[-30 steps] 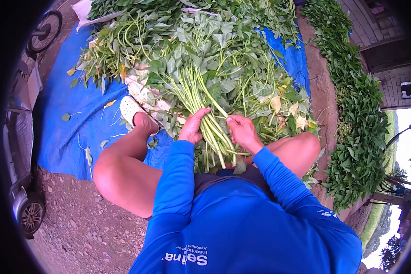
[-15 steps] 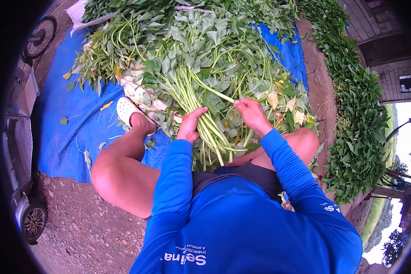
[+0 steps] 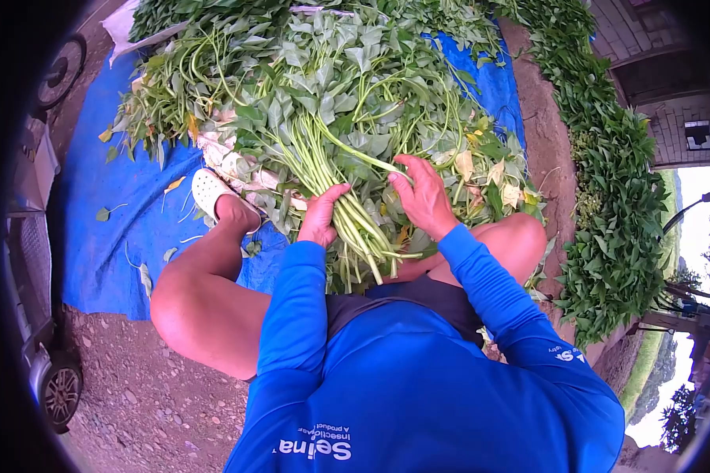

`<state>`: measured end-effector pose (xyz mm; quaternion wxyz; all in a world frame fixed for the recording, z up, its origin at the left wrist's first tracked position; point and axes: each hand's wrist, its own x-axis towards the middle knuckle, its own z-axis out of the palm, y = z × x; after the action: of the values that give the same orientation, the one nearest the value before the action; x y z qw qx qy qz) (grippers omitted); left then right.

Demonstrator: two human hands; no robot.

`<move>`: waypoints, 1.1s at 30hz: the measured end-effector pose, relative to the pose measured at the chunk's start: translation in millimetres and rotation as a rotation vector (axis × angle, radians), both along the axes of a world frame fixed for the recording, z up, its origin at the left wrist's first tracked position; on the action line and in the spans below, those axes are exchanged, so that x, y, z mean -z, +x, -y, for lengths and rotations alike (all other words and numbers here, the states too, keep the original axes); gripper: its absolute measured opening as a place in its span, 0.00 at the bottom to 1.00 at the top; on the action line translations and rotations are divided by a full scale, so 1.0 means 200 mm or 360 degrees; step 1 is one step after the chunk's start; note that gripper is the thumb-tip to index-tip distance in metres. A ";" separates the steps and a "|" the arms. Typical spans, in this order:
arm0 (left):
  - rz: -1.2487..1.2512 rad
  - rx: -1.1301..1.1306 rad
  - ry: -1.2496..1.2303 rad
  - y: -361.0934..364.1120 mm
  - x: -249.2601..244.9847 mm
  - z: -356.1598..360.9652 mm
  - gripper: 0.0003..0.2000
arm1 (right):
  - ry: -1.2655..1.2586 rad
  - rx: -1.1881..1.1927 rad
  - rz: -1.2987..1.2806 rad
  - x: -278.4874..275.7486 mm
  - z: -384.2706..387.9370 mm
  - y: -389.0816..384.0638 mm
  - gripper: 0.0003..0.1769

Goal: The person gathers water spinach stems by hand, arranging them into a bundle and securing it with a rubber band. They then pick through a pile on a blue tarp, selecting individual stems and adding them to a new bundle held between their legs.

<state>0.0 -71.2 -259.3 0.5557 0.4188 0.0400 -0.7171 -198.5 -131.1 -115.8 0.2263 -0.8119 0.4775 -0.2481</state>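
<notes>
Soft, bright daylight spreads evenly over the tarp [image 3: 102, 260], leaving faint, loose-edged shadows under the leaves [image 3: 189, 59] heaped on it, and the stems [image 3: 312, 150] above it look fairly crisp. Well to the right of the tarp, the sky [image 3: 698, 243] burns out to flat white, while the wall [image 3: 678, 122] near that glare sits dimmer. The wide lens bends shapes outward around the tarp, the wheel [image 3: 61, 392] to its lower left fading toward a black surround.

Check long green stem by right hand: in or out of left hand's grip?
Out: the long green stem reaches the right hand, apart from the left hand around the green-stemmed bundle.
</notes>
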 end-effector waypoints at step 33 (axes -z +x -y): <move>0.0074 -0.0068 0.0012 -0.01 -0.01 0.00 0.13 | 0.1839 0.0510 0.0540 0.00 0.11 0.01 0.17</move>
<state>-2.6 -71.6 -257.4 0.5701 0.4366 0.0387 -0.6949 -195.6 -153.3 -115.4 0.6618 -0.4257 0.6079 -0.1060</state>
